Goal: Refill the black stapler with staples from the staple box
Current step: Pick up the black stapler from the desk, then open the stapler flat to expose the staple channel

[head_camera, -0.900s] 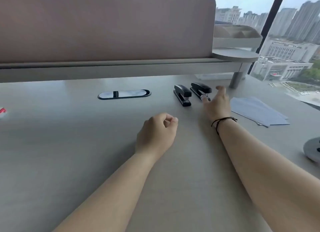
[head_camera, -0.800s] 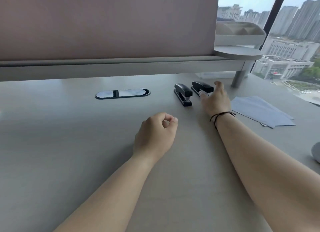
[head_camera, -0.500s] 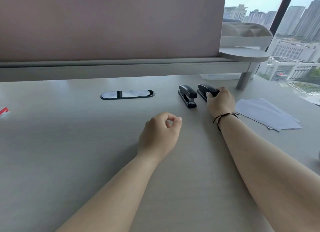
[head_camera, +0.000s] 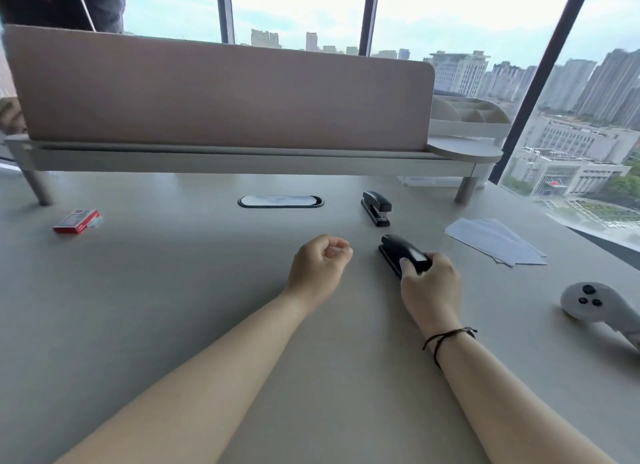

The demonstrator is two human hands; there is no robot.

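Note:
My right hand point(head_camera: 431, 287) grips a black stapler point(head_camera: 398, 252) by its near end, low over the grey desk point(head_camera: 173, 308) in the middle right. A second black stapler point(head_camera: 376, 207) lies farther back on the desk, untouched. The red staple box point(head_camera: 77, 221) rests far to the left, partly slid open with a pale inner tray showing. My left hand point(head_camera: 317, 268) lies on the desk as a loose fist with nothing in it, just left of the held stapler.
A few white paper sheets point(head_camera: 495, 242) lie to the right. A grey controller point(head_camera: 595, 302) sits near the right edge. An oval cable grommet point(head_camera: 280, 201) is set in the desk. A pink divider screen point(head_camera: 221, 93) on a raised shelf closes off the back; a desk organiser point(head_camera: 467, 117) stands at its right end.
My right hand closed on the right-hand stapler and drew it toward me, away from the other stapler. The view lifted, bringing the staple box and controller into sight. My left hand stayed put.

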